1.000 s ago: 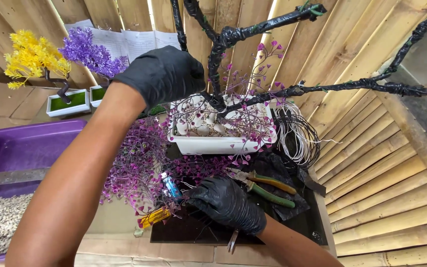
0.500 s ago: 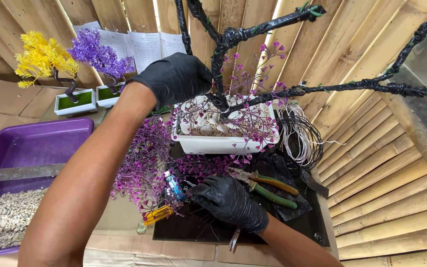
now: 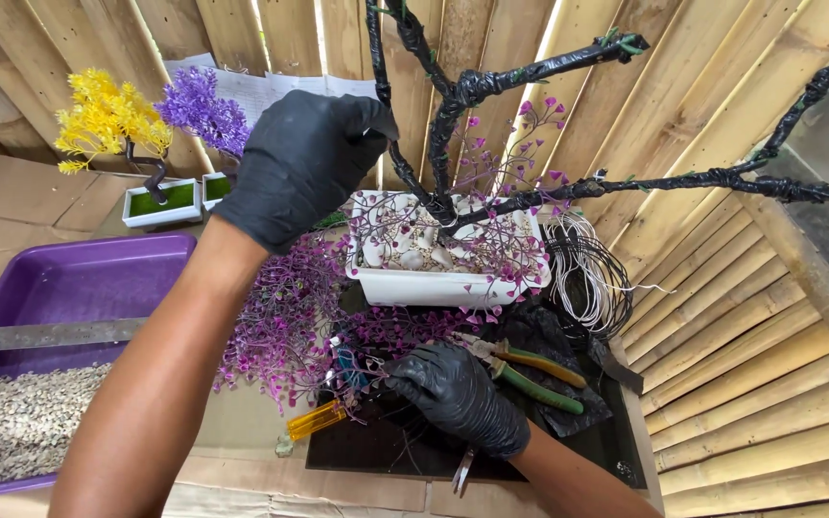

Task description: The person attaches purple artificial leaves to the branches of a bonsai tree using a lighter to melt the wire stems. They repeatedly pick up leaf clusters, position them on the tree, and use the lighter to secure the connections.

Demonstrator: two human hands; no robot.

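The left hand (image 3: pixel 304 163) closes its fingers around the black wrapped branch (image 3: pixel 390 144). The right hand (image 3: pixel 458 393), fingers curled, holds purple sprigs (image 3: pixel 376 336) on the surface.

One view only, from the head, tilted steeply down and forward over the tabletop (image 3: pixel 242 422) toward the slatted wooden wall (image 3: pixel 290 38) at 12 o'clock. It sits close: the left forearm (image 3: pixel 146 384) fills the frame from 7 o'clock, the white planter (image 3: pixel 434 286) lies dead centre, the purple tray (image 3: pixel 59 283) is cut off at 9 o'clock.
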